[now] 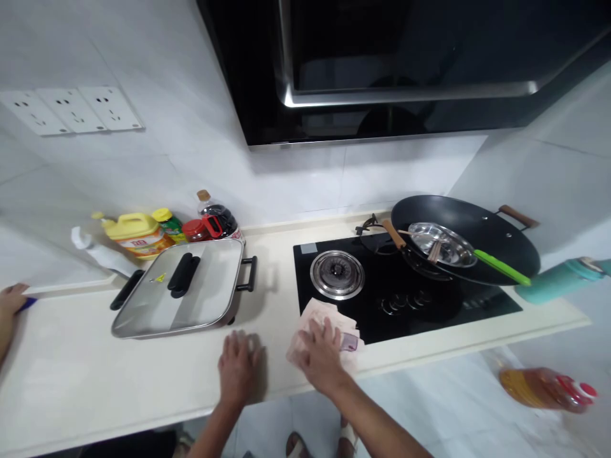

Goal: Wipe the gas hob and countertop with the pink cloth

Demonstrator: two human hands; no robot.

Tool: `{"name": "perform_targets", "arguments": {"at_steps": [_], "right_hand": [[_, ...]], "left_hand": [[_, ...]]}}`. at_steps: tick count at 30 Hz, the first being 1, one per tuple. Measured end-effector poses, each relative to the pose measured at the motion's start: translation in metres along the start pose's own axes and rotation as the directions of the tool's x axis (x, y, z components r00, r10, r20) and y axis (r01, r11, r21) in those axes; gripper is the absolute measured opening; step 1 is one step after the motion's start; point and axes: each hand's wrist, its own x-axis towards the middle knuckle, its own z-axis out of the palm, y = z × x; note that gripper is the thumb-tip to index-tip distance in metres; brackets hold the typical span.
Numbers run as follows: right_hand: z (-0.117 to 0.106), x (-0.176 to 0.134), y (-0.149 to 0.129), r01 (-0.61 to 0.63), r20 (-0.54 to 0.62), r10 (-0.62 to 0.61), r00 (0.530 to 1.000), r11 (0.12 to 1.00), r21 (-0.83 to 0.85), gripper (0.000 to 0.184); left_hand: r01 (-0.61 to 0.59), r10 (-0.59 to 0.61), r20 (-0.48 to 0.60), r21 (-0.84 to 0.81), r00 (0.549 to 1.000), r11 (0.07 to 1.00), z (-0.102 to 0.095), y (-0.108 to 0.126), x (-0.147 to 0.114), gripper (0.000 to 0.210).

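Observation:
A pale pink cloth (317,318) with a purple-and-white patch lies over the front left corner of the black gas hob (382,324) and the counter edge. Pressing down on it, my right hand (319,353) has its bent fingers gripping the cloth. My left hand (237,367) rests on the counter, holding nothing, with its fingers a little bent and apart. Just beyond it stands a rectangular electric pan (210,292) with a glass lid and black handles. The hob's left burner (337,275) is bare, a short way past the cloth.
On the right burner sits a black wok (496,229), a metal bowl (442,245) and a green-handled utensil (501,266) inside. A turquoise bottle (561,282) is beside it. Bottles and a yellow jug (136,232) line the wall. Another person's hand (9,308) shows far left. A range hood (405,121) hangs above.

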Motion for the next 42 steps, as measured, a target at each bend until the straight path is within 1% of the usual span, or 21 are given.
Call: {"name": "perform_targets", "arguments": {"at_steps": [2,4,5,7,10,12,14,16,18,21,23,25,27,29,31,34,36,37,38,40,42], "right_hand": [[0.005,0.005,-0.007,0.075,0.128,-0.072,0.989,0.997,-0.018,0.060],[0.002,0.009,0.005,0.098,0.145,-0.094,0.985,0.995,-0.021,0.061],[-0.002,0.010,0.017,0.081,0.122,-0.077,0.990,0.996,-0.033,0.061],[-0.013,0.009,0.046,-0.031,0.018,0.033,0.999,0.996,-0.083,0.058],[-0.025,0.008,0.086,-0.238,-0.181,0.210,0.961,0.960,-0.149,0.054],[-0.029,0.010,0.104,-0.257,-0.236,0.215,0.948,0.952,-0.168,0.052],[-0.031,0.020,0.115,-0.207,-0.235,0.164,0.958,0.964,-0.170,0.049],[-0.033,0.039,0.122,-0.183,-0.245,0.142,0.959,0.971,-0.156,0.048],[-0.038,0.064,0.131,-0.233,-0.305,0.189,0.934,0.965,-0.117,0.050],[-0.054,0.108,0.152,-0.360,-0.436,0.320,0.841,0.933,-0.011,0.056],[-0.066,0.136,0.171,-0.406,-0.478,0.375,0.795,0.913,0.042,0.060],[-0.077,0.156,0.187,-0.425,-0.479,0.401,0.781,0.903,0.063,0.062],[-0.083,0.163,0.196,-0.430,-0.462,0.411,0.786,0.900,0.069,0.063],[-0.082,0.152,0.192,-0.422,-0.432,0.405,0.806,0.904,0.060,0.062],[-0.073,0.126,0.175,-0.388,-0.388,0.365,0.846,0.922,0.021,0.060],[-0.046,0.067,0.129,-0.263,-0.244,0.233,0.941,0.960,-0.100,0.058],[-0.028,0.031,0.093,-0.173,-0.119,0.158,0.980,0.976,-0.132,0.056],[-0.020,0.017,0.076,-0.079,-0.047,0.073,0.996,0.990,-0.121,0.054],[-0.015,0.007,0.061,0.052,0.014,-0.051,0.999,0.995,-0.089,0.055],[-0.012,-0.002,0.040,0.281,0.100,-0.279,0.955,0.960,-0.007,0.057],[-0.020,0.002,0.034,0.389,0.146,-0.393,0.908,0.919,0.054,0.056]], "left_hand": [[0.100,-0.104,0.036,0.106,0.994,0.989,-0.006,-0.007,0.001,0.050],[0.121,-0.133,0.070,0.161,0.989,0.980,-0.009,-0.006,-0.001,0.053],[0.117,-0.132,0.080,0.174,0.988,0.978,-0.009,-0.004,-0.002,0.054],[0.118,-0.136,0.084,0.194,0.987,0.974,-0.009,-0.001,-0.003,0.054],[0.130,-0.152,0.080,0.227,0.985,0.965,-0.008,-0.001,-0.001,0.053],[0.133,-0.156,0.079,0.248,0.985,0.960,-0.008,-0.003,0.001,0.053],[0.131,-0.158,0.083,0.259,0.984,0.957,-0.007,-0.005,0.003,0.054],[0.136,-0.163,0.090,0.255,0.982,0.957,-0.006,-0.006,0.004,0.055],[0.140,-0.166,0.089,0.245,0.982,0.959,-0.005,-0.008,0.005,0.055],[0.143,-0.166,0.076,0.238,0.983,0.961,-0.004,-0.010,0.005,0.057],[0.154,-0.176,0.078,0.235,0.981,0.960,-0.005,-0.010,0.006,0.055],[0.167,-0.190,0.083,0.229,0.978,0.959,-0.007,-0.008,0.006,0.053],[0.170,-0.194,0.088,0.225,0.977,0.959,-0.009,-0.005,0.006,0.053],[0.169,-0.195,0.100,0.225,0.976,0.960,-0.011,-0.002,0.006,0.054],[0.172,-0.200,0.109,0.230,0.974,0.958,-0.013,0.001,0.006,0.057],[0.172,-0.204,0.123,0.228,0.971,0.958,-0.015,0.003,0.006,0.058],[0.178,-0.209,0.128,0.218,0.970,0.960,-0.016,0.002,0.007,0.057],[0.180,-0.210,0.129,0.211,0.969,0.961,-0.016,0.002,0.007,0.057],[0.182,-0.211,0.128,0.205,0.969,0.962,-0.015,0.001,0.008,0.057],[0.181,-0.208,0.124,0.196,0.970,0.964,-0.014,-0.002,0.009,0.058],[0.184,-0.209,0.118,0.198,0.971,0.963,-0.012,-0.004,0.010,0.059]]}}
